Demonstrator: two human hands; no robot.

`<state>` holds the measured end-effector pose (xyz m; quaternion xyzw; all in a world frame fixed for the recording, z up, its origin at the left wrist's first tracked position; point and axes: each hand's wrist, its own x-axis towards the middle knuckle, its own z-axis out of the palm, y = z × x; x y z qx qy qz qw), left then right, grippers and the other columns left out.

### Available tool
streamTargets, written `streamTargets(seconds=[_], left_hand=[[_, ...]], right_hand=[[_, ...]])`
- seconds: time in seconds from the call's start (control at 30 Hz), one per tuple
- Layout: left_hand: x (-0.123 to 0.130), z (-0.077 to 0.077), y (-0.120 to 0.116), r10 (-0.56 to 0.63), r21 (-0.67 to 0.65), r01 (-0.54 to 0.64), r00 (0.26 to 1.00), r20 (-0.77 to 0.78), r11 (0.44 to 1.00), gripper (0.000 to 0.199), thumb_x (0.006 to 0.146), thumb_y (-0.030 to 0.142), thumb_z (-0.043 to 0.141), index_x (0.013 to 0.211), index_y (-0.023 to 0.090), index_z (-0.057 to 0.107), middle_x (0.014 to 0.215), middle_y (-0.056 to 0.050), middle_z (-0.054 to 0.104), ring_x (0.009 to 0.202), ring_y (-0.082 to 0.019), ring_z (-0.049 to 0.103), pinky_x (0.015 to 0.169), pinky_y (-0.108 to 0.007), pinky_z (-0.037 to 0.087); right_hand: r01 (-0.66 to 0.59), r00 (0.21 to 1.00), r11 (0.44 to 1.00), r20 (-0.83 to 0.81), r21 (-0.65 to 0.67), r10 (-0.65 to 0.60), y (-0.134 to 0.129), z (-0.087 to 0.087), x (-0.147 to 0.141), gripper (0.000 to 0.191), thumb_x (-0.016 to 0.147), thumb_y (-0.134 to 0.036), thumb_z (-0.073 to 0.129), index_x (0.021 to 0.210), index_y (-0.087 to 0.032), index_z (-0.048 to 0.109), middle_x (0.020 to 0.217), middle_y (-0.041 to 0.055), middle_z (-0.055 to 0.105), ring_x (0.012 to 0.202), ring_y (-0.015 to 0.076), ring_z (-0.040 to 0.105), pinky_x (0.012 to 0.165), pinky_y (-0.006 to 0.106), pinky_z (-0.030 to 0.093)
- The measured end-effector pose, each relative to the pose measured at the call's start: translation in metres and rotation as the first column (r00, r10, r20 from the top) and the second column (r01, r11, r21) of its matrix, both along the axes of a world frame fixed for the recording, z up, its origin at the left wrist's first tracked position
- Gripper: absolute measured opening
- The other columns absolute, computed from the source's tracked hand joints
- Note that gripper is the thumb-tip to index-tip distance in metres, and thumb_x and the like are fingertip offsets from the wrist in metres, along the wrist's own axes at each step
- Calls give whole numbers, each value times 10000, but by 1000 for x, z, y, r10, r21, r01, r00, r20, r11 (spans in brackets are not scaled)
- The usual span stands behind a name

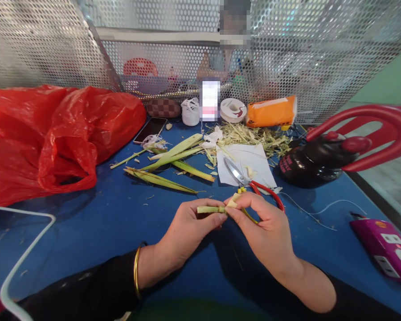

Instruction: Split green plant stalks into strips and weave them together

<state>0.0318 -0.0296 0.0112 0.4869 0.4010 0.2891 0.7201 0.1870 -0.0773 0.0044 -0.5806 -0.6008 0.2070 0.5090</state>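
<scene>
My left hand [198, 220] is closed on a short pale green stalk [209, 209], with thumb and fingertips gripping it. At the stalk's right end, my right hand [262, 223] pinches a small cream-coloured leaf piece [234, 200], and the fingertips of both hands nearly meet there. Just beyond the hands lie scissors [245, 179] with red handles, blades resting on a white paper sheet [262, 164]. A yellow-handled tool [242, 190] lies partly hidden behind my right hand. Long green husk-like leaves [177, 151] lie in a loose pile beyond my left hand.
A red plastic bag [60, 138] fills the left side, with a white cable [30, 254] nearer me. Shredded plant scraps [254, 136], a thread spool [233, 110] and an orange packet [272, 112] stand at the back. A black bottle [310, 165] and a purple power strip [384, 245] are right.
</scene>
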Motion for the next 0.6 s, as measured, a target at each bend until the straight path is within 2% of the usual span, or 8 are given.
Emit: streamTargets(seconds=[0.13, 0.2, 0.3, 0.5, 0.6], left_hand=[[1, -3, 1, 62, 169, -52, 997, -49, 984, 117, 734, 244, 740, 812, 159, 758, 860, -40, 659, 860, -162, 574, 801, -250, 427], [1, -3, 0, 58, 197, -52, 998, -23, 979, 101, 755, 242, 722, 804, 160, 754, 870, -41, 662, 873, -162, 576, 813, -250, 429], [3, -2, 0, 45, 121, -46, 999, 12, 992, 104, 768, 242, 712, 813, 153, 744, 833, -36, 689, 803, -141, 583, 761, -232, 440], [6, 0, -4, 119, -73, -114, 991, 65, 991, 144, 701, 250, 769, 774, 134, 724, 651, 8, 637, 566, -75, 509, 585, -196, 431], [7, -1, -4, 164, -115, -152, 980, 111, 982, 166, 654, 243, 796, 731, 136, 695, 634, 18, 627, 537, -68, 502, 549, -190, 427]], right_hand=[[-10, 999, 1000, -39, -20, 9, 0, 1, -2, 116, 833, -164, 634, 730, -207, 605, 806, 13, 674, 821, 181, 642, 767, 314, 499], [-15, 999, 1000, -53, -16, 15, 0, 1, -3, 120, 837, -159, 630, 732, -209, 601, 804, 8, 672, 815, 172, 639, 764, 303, 496], [-20, 998, 1000, -66, -5, 20, -1, 2, -4, 126, 839, -151, 628, 736, -212, 589, 805, 3, 669, 804, 161, 635, 751, 288, 492], [-34, 996, 999, -77, 23, 36, 0, 0, -4, 140, 844, -140, 618, 728, -212, 584, 784, 2, 650, 794, 160, 621, 745, 290, 483], [-56, 991, 998, -118, 6, 56, 1, -1, -5, 147, 846, -159, 619, 718, -214, 574, 772, -2, 635, 778, 158, 609, 731, 287, 482]])
